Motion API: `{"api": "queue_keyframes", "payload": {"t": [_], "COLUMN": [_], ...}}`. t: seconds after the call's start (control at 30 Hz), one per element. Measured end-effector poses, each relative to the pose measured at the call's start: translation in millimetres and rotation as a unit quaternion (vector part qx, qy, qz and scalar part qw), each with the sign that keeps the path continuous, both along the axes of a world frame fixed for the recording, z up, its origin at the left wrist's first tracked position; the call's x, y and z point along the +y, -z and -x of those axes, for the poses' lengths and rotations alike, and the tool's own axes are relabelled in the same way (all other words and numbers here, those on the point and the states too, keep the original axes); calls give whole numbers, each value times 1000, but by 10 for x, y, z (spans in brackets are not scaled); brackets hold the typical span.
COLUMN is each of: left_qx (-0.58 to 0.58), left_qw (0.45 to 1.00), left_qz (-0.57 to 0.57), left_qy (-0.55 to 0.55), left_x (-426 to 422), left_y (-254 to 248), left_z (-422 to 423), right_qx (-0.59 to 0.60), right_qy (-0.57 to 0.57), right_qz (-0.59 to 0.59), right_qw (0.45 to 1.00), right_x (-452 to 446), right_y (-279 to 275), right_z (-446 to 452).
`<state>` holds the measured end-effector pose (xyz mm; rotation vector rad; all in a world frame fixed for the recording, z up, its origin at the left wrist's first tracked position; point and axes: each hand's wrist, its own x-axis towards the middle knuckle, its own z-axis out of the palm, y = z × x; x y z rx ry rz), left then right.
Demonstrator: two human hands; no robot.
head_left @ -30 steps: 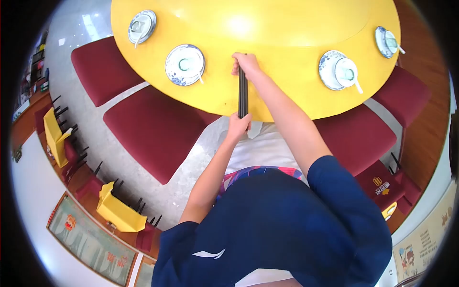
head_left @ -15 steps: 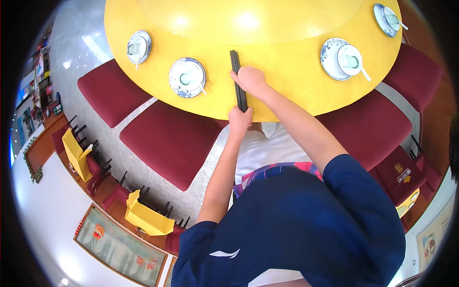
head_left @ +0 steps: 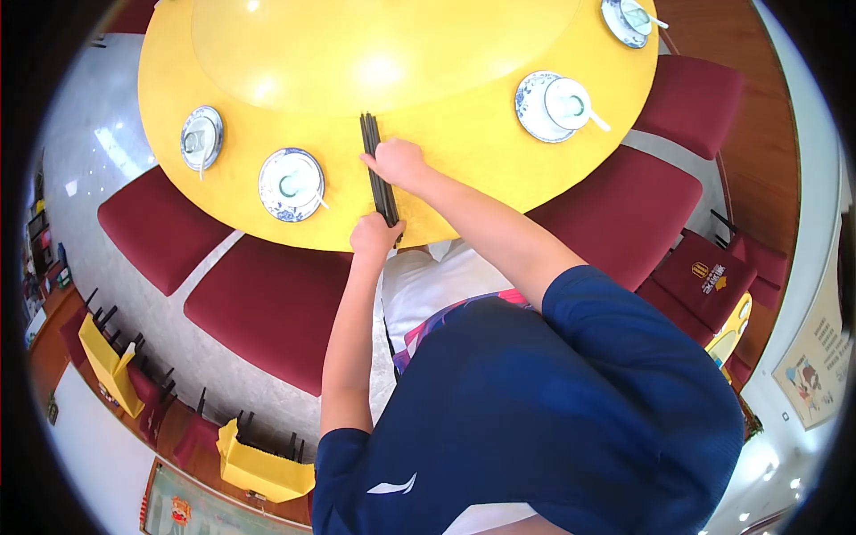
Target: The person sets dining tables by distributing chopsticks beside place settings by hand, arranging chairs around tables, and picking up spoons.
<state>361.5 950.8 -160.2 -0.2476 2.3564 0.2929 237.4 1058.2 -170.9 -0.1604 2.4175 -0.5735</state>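
Note:
A bundle of black chopsticks [head_left: 369, 138] lies lengthwise over the near edge of the yellow round table [head_left: 446, 192]. My left hand [head_left: 374, 234] is closed around the bundle's near end, at the table's rim. Farther up, my right hand [head_left: 399, 165] grips the same bundle from the right side, with one finger reaching across it. The far tips stick out beyond my right hand, slightly uneven. Left of the bundle sits a blue-and-white plate [head_left: 278, 205] with a bowl and glass; to its right is another plate [head_left: 532, 123] with a bowl, a glass and a white spoon.
More place settings stand at the far left [head_left: 213, 125] and far right [head_left: 621, 34]. A raised glossy disc [head_left: 374, 36] fills the table's middle. Dark red chairs [head_left: 276, 321] ring the table, close on both sides of me. Smaller yellow-covered tables [head_left: 259, 468] stand behind.
The view has turned, so the table and settings appear farther left, with the left side lower. Both hands stay on the chopsticks, whose sticks now look slightly more spread.

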Motion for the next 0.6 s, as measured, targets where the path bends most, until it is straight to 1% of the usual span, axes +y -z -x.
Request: {"api": "queue_keyframes", "payload": {"t": [0.03, 0.1, 0.13, 0.2, 0.23, 0.27, 0.3, 0.33, 0.37, 0.4, 0.47, 0.5, 0.6], "left_qx": [5, -18, -12, 10, 32, 26, 27, 20, 9, -18, -19, -21, -20], "left_qw": [1000, 1000, 1000, 1000, 999, 999, 999, 1000, 1000, 999, 998, 997, 995], "left_qz": [-3, 4, 2, 11, 26, 23, 22, 14, 9, 24, 41, 57, 73], "left_qy": [4, 23, 14, 15, 10, 10, 15, 11, 8, 19, 38, 55, 70], "left_x": [-27, -21, -31, -31, -24, -18, 2, 30, 53, 88, 149, 187, 258], "left_y": [-30, -92, -123, -178, -204, -228, -231, -227, -222, -206, -185, -184, -160], "left_z": [1, 48, 66, 100, 147, 195, 240, 286, 311, 361, 419, 437, 457], "right_qx": [5, -41, -49, -78, -89, -101, -80, -13, 43, 57, 123, 140, 112], "right_qy": [4, 45, 94, 160, 214, 268, 309, 358, 359, 419, 387, 371, 352], "right_qz": [-3, -7, -6, 48, 79, 112, 72, 53, -42, -64, -170, -187, -173], "right_qw": [1000, 998, 994, 983, 969, 952, 945, 932, 931, 904, 898, 899, 913], "right_x": [14, 131, 222, 663, 969, 1315, 1678, 2077, 2471, 2772, 3238, 3412, 3721], "right_y": [-76, -252, -335, -442, -555, -671, -691, -600, -635, -758, -909, -877, -663], "right_z": [-26, -51, -77, -209, -308, -417, -498, -622, -662, -678, -630, -570, -357]}}
